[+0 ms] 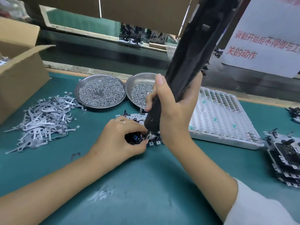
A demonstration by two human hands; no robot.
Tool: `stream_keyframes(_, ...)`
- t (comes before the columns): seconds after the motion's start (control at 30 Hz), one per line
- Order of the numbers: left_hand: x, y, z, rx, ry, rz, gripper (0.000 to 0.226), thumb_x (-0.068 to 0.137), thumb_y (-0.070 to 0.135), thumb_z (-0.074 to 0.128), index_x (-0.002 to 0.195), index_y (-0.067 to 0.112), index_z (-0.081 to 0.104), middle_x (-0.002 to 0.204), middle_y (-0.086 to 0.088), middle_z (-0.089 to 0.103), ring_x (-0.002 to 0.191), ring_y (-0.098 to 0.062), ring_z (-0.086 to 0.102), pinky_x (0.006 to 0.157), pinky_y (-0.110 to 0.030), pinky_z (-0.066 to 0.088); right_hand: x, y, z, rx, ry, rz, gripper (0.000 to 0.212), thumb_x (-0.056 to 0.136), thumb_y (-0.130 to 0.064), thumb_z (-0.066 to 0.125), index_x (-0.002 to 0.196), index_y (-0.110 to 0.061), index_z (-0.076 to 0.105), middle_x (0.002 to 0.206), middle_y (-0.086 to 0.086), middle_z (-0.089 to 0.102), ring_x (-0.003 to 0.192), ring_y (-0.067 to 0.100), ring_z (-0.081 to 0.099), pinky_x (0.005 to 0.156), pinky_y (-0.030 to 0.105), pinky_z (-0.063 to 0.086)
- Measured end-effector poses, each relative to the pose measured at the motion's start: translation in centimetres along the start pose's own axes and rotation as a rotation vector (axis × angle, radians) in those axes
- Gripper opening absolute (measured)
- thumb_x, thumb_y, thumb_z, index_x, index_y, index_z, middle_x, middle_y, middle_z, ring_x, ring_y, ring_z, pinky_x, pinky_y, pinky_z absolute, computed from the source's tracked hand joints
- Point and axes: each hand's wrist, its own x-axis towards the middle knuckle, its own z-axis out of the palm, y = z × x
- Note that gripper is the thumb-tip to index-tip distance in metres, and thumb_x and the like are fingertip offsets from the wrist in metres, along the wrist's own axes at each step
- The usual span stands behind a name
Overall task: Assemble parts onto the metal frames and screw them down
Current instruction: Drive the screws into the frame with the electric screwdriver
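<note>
- The metal frame [129, 117] lies flat on the green mat [146, 184] in the middle of the table, in front of the two dishes of screws [100, 93]. It looks thin, stiff and light, so I judge it can slide on the mat if nothing holds it down.
- The left hand [116, 140] is curled over the near part of the frame, and its fingertips pinch a small black and blue part [134, 139] just beside the tip of the tool. Holding there seems good: close to the screw, but not under the bit.
- The right hand [172, 108] is clamped around the lower body of the electric screwdriver [191, 54], with the thumb lying up along it. The tool is long and probably heavy at the top, so a grip low on the body gives better control.
- The screws are very small and surely slippery; they are easy to drop.
- The pile of flat metal levers [42, 122] on the left looks thin, with sharp edges.
- Hidden: both hands cover most of the frame, so I cannot tell whether a screw sits under the bit, or which hole it is for.
- The top of the screwdriver is cut off by the upper edge of the picture, and the stack of finished frames [285, 159] on the right is partly outside the view.
- The white tray [215, 120] carries small parts in its far rows, too small to make out.
</note>
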Motion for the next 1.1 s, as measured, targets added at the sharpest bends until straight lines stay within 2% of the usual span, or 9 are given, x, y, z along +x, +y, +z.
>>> stream_keyframes(0.23, 0.05, -0.11, -0.04, -0.006, -0.010, -0.007, 0.019, 0.062, 0.025, 0.071, 0.078, 0.018, 0.075, 0.071, 0.031, 0.055, 0.077, -0.013, 0.054, 0.077, -0.021, 0.042, -0.12, -0.27, 0.50, 0.036, -0.022, -0.026, 0.032, 0.090, 0.012, 0.044, 0.111, -0.005, 0.026, 0.049, 0.020, 0.034, 0.041, 0.033, 0.035, 0.045, 0.027, 0.037)
stream_keyframes(0.4, 0.04, -0.11, -0.04, -0.013, -0.010, -0.014, 0.020, 0.062, 0.025, 0.071, 0.080, 0.018, 0.076, 0.075, 0.030, 0.057, 0.080, -0.015, 0.057, 0.080, -0.031, 0.044, -0.16, -0.11, 0.44, 0.027, -0.022, -0.023, 0.033, 0.091, 0.012, 0.044, 0.113, -0.003, 0.026, 0.049, 0.015, 0.035, 0.041, 0.032, 0.035, 0.045, 0.027, 0.037)
stream_keyframes(0.57, 0.01, -0.07, -0.06, -0.020, -0.013, -0.020, 0.021, 0.062, 0.025, 0.071, 0.080, 0.018, 0.076, 0.075, 0.028, 0.058, 0.081, -0.013, 0.056, 0.082, -0.032, 0.045, -0.26, -0.06, 0.35, 0.020, -0.005, -0.010, 0.029, 0.090, 0.009, 0.047, 0.107, -0.006, 0.029, 0.049, 0.008, 0.039, 0.040, 0.032, 0.036, 0.043, 0.027, 0.038)
stream_keyframes(0.67, 0.03, 0.06, -0.08, -0.015, -0.012, -0.017, 0.021, 0.062, 0.025, 0.070, 0.081, 0.017, 0.076, 0.075, 0.027, 0.058, 0.080, -0.014, 0.057, 0.082, -0.033, 0.045, -0.32, -0.10, 0.42, 0.030, -0.001, -0.022, 0.033, 0.090, 0.011, 0.046, 0.114, -0.003, 0.027, 0.049, 0.014, 0.035, 0.040, 0.032, 0.036, 0.045, 0.026, 0.039)
stream_keyframes(0.77, 0.03, 0.10, -0.12, -0.018, -0.016, -0.021, 0.021, 0.062, 0.025, 0.070, 0.081, 0.016, 0.076, 0.075, 0.027, 0.057, 0.081, -0.015, 0.056, 0.082, -0.034, 0.045, -0.34, 0.01, 0.42, 0.024, 0.014, -0.016, 0.034, 0.090, 0.009, 0.047, 0.115, -0.002, 0.027, 0.050, 0.008, 0.039, 0.040, 0.032, 0.036, 0.044, 0.026, 0.039)
stream_keyframes(1.0, 0.04, 0.16, -0.17, -0.011, -0.016, -0.020, 0.021, 0.062, 0.023, 0.070, 0.080, 0.016, 0.076, 0.074, 0.023, 0.058, 0.080, -0.017, 0.058, 0.080, -0.032, 0.045, -0.34, 0.19, 0.25, 0.010, 0.031, -0.009, 0.034, 0.089, 0.005, 0.050, 0.114, -0.005, 0.029, 0.050, 0.001, 0.043, 0.039, 0.033, 0.037, 0.044, 0.027, 0.039)
stream_keyframes(1.1, 0.05, 0.08, -0.17, -0.001, -0.018, -0.017, 0.020, 0.062, 0.024, 0.071, 0.080, 0.017, 0.076, 0.074, 0.024, 0.059, 0.080, -0.017, 0.059, 0.080, -0.028, 0.044, -0.34, 0.18, 0.25, 0.003, 0.025, -0.009, 0.034, 0.090, 0.006, 0.049, 0.114, -0.005, 0.028, 0.050, 0.005, 0.041, 0.040, 0.033, 0.037, 0.044, 0.028, 0.039)
